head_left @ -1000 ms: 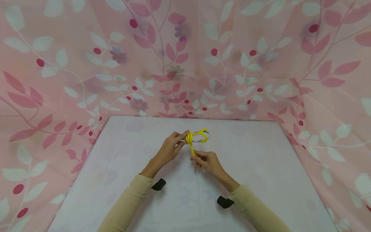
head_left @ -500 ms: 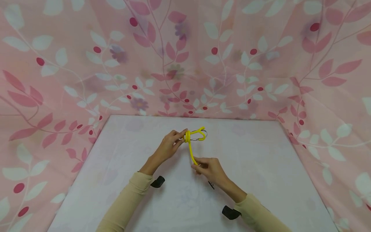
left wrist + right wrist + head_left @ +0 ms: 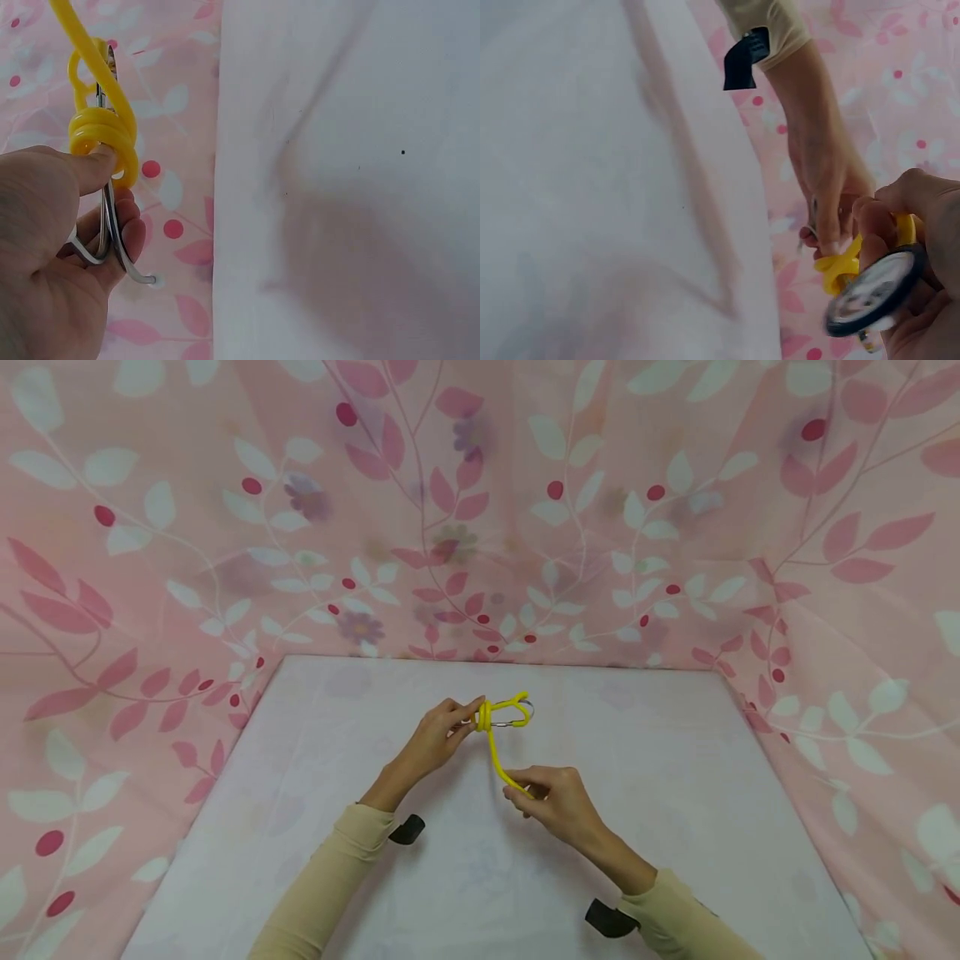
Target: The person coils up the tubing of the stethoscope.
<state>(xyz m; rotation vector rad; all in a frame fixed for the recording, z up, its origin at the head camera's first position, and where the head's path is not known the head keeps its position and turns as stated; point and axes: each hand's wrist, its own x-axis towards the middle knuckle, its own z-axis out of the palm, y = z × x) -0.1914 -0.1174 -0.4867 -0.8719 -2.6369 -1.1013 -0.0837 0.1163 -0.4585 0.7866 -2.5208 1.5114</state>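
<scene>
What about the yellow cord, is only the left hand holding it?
No, in the head view the right hand also pinches the yellow cord, away from the coils that the left hand holds.

Left hand [image 3: 435, 737]: gripping the silver clip [image 3: 502, 724] at its left end, with fingertips against the coils of yellow cord [image 3: 484, 717].
Yellow cord: wound around the clip, looped at its right end, then running down, near and right, to the other hand.
Right hand [image 3: 561, 803]: pinching the cord, well apart from the coils.
Table [image 3: 645, 760]: white, beneath both hands.
Cloth [image 3: 517, 535]: pink, leaf-patterned, on the far, left and right sides.
Sleeves [image 3: 324, 872]: beige.
</scene>
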